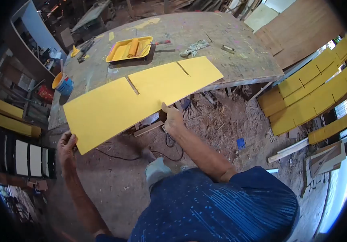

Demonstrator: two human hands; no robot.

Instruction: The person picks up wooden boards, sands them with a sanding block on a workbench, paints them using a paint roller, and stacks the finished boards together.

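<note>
A long yellow board (105,109) with two narrow slots in its far edge is held up at a slant over the near edge of the worktable (246,60). My left hand (67,146) grips its near left corner, thumb on the face. At the middle of its near edge, my right hand (173,118) is closed on the board, thumb on top and the other fingers partly hidden beneath. Beyond the board lies a yellow paint tray (120,49) with a roller (133,47) in it.
A crumpled rag (194,47) and a small metal piece (228,49) lie on the table. A paint bucket (63,84) stands at its left. Yellow slotted boards (314,92) lean at the right. A cable (163,155) crosses the dirt floor.
</note>
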